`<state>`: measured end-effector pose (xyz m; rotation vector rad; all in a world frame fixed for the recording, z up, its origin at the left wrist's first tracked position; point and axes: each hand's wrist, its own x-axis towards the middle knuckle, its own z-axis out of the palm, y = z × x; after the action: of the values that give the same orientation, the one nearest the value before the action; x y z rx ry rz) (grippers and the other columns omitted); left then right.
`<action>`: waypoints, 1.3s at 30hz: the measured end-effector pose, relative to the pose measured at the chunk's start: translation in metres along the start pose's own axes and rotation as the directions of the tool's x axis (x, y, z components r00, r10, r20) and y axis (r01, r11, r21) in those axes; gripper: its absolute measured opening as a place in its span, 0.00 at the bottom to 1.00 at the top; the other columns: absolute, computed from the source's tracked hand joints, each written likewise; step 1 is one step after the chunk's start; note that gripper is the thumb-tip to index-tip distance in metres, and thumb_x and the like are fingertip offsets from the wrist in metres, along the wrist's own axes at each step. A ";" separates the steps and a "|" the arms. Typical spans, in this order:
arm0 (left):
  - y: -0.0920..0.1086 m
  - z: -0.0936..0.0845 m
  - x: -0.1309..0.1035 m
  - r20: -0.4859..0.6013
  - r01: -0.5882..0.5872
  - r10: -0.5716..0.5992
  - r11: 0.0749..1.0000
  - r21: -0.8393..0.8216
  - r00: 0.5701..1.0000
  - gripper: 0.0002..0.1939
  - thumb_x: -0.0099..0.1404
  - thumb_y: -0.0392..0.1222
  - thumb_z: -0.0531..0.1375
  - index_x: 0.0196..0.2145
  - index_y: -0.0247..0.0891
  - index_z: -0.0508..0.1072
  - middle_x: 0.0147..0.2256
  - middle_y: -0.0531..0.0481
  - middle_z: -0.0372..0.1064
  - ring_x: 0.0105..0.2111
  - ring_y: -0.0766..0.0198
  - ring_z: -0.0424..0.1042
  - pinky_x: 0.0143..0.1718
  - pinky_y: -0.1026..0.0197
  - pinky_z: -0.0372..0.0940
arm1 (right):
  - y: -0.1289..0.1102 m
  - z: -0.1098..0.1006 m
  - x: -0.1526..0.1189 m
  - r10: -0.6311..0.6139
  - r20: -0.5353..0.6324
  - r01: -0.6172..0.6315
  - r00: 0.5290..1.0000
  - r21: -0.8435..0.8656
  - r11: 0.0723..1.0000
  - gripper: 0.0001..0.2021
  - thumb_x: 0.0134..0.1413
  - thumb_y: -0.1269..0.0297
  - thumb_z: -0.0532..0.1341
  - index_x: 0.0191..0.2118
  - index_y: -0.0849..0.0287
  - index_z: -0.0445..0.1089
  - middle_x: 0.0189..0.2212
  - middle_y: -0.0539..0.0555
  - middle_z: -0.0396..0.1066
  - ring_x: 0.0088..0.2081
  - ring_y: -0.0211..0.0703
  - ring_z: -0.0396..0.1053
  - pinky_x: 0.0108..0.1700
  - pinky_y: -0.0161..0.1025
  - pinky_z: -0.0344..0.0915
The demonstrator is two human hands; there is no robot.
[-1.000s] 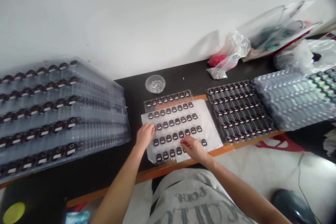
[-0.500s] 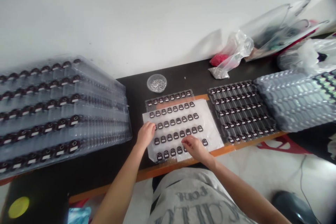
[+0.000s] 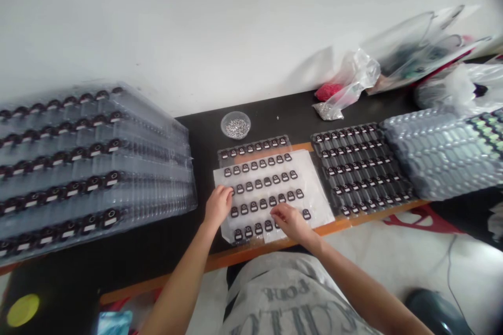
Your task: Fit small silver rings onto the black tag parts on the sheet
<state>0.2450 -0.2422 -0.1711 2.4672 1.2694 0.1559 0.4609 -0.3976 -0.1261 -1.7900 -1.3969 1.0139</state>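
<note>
White sheets (image 3: 314, 183) lie over a clear tray (image 3: 251, 153), and rows of small black parts (image 3: 258, 184) with white labels show on and around them. My left hand (image 3: 220, 203) rests at the left edge of the sheets, its fingers pressed together beside a black part; what they hold, if anything, is hidden. Over the lower rows is my right hand (image 3: 290, 221), with thumb and fingers pinched together near a black part. Anything between those fingertips is too small to make out.
Tall stacked trays (image 3: 153, 167) fill the left. A round dish of small silver pieces (image 3: 236, 125) stands behind the sheets. Right of them lie a filled tray (image 3: 361, 167) and more clear trays (image 3: 432, 152). Plastic bags (image 3: 353, 81) sit at the back right.
Both hands stay in nearly the same places, the right one shifted very slightly left. The view has moved a little.
</note>
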 end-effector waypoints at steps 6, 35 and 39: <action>0.013 -0.017 0.019 -0.135 -0.006 -0.014 0.990 -0.144 0.991 0.11 0.65 0.39 0.49 0.39 0.40 0.70 0.38 0.46 0.66 0.40 0.60 0.66 0.42 0.61 0.62 | 0.000 0.000 -0.001 0.012 0.012 -0.012 1.000 -0.003 1.000 0.07 0.52 0.75 0.55 0.33 0.59 0.69 0.29 0.51 0.68 0.30 0.37 0.66 0.33 0.33 0.62; -0.006 -0.028 0.268 0.095 0.211 -0.189 0.899 -0.384 0.977 0.05 0.49 0.30 0.60 0.22 0.36 0.76 0.33 0.42 0.74 0.41 0.53 0.69 0.45 0.58 0.58 | 0.005 0.004 -0.011 0.197 -0.026 -0.195 0.980 0.077 0.978 0.07 0.54 0.74 0.53 0.33 0.59 0.67 0.30 0.51 0.67 0.31 0.38 0.66 0.35 0.34 0.60; -0.010 -0.025 0.266 0.047 0.288 -0.350 0.682 -0.672 0.936 0.04 0.49 0.32 0.61 0.25 0.36 0.76 0.27 0.45 0.73 0.33 0.58 0.71 0.40 0.58 0.62 | 0.005 0.002 -0.010 0.198 -0.028 -0.195 0.980 0.078 0.978 0.07 0.54 0.73 0.53 0.32 0.59 0.67 0.29 0.51 0.67 0.31 0.38 0.66 0.34 0.33 0.60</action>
<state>0.3880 -0.0159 -0.1695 1.6056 1.3523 0.5334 0.4598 -0.4082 -0.1294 -1.9091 -1.1621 1.1152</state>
